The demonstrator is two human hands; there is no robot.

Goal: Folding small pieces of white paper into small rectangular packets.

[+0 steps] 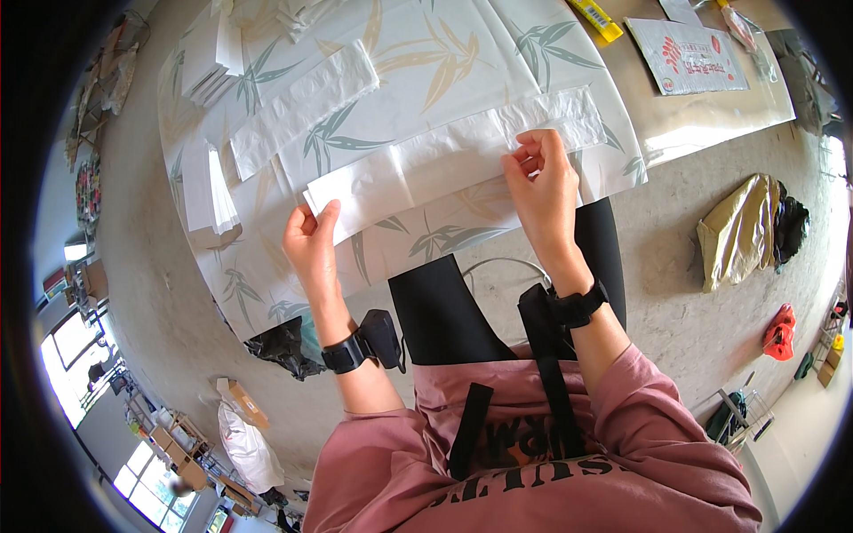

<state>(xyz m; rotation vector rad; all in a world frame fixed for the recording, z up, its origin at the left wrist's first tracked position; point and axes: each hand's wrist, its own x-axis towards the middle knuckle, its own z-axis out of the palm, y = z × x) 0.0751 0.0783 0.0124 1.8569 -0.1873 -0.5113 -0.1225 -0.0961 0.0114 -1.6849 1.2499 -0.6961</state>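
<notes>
A long white strip (pixel 364 188) lies slantwise over the near part of the table, like folded paper at its left end and thin, crinkled plastic at its right end (pixel 569 120). My left hand (pixel 311 249) pinches the paper's left corner between thumb and fingers. Over the plastic part, my right hand (pixel 544 191) is closed, its fingers curled and the thumb at the strip's near edge; the exact grip is partly hidden. Another crinkled white plastic strip (pixel 306 107) rests farther back. Left of it are a folded white paper stack (pixel 209 188) and another stack (pixel 213 58).
A leaf-patterned cover (pixel 444 53) lies over the table. At right, a printed silver packet (pixel 687 58) and a yellow packet (pixel 597 19) rest on a clear-covered surface. Floor items include a tan bag (pixel 737 233), a red bag (pixel 779 333) and a white sack (pixel 249 449).
</notes>
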